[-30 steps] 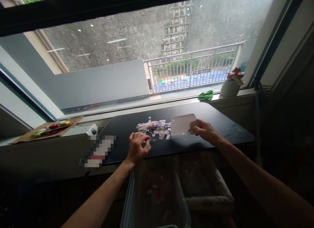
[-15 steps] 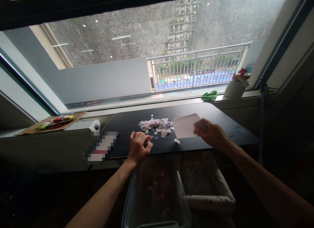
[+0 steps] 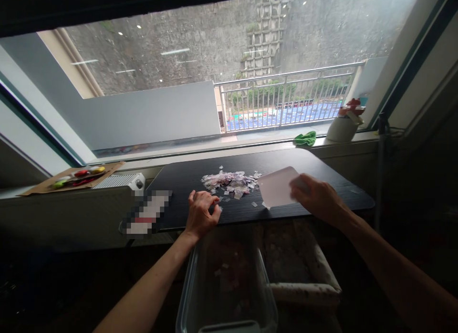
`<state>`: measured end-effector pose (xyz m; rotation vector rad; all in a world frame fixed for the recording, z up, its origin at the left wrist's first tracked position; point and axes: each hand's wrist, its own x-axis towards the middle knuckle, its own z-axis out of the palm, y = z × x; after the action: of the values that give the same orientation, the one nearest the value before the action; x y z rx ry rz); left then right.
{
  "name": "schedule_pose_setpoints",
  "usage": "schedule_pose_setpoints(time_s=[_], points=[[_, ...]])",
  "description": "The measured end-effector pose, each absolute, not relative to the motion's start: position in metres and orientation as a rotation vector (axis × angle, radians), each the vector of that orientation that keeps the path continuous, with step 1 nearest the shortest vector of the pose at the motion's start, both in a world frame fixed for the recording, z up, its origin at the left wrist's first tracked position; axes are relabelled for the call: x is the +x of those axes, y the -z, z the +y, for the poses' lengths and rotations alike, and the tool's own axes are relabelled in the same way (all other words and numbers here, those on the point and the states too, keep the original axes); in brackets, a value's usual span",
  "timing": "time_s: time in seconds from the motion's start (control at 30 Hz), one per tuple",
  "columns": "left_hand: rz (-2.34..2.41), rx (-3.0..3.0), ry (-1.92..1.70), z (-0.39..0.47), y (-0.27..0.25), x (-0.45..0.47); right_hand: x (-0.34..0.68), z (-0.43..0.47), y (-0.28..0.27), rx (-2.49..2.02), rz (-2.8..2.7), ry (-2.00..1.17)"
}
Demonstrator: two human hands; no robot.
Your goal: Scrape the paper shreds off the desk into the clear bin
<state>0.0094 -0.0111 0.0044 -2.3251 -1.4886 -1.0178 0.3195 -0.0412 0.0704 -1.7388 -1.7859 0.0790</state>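
Observation:
My right hand [image 3: 310,193] is closed on a pale, flat plastic scraper [image 3: 278,187] with rounded corners, its lower edge close to the table. A white scrap [image 3: 265,205] lies at the scraper's bottom corner. Left of the scraper, a loose pile of small paper-like scraps [image 3: 231,181] covers part of the black table [image 3: 282,160]. My left hand [image 3: 203,210] is at the table's near edge, just in front of the pile. Its fingers are curled towards the thumb, and something small and translucent shows by the fingertips, too small to name.
Below the table edge stands a clear plastic bin [image 3: 272,295] with some scraps inside. Beside it is a cloth-lined container [image 3: 304,288]. A green cloth [image 3: 305,138] and a white spray bottle [image 3: 343,129] sit on the windowsill. Cardboard [image 3: 39,187] with colourful items lies at left.
The scraper in my right hand has shifted slightly right and towards me, baring a few more scraps at the pile's right side. My left hand has barely moved.

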Motion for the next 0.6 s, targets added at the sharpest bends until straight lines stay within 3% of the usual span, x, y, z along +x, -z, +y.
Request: schedule_pose_setpoints(time_s=[0.43,0.6], points=[[-1.465,-2.328,1.007,-0.013,-0.008,0.009,0.354,-0.031,-0.063,-1.671,-1.657,-0.363],[-1.248,-2.444,0.906,-0.027,-0.022,0.035,0.368,-0.023,-0.059,-1.629,-1.526,-0.528]])
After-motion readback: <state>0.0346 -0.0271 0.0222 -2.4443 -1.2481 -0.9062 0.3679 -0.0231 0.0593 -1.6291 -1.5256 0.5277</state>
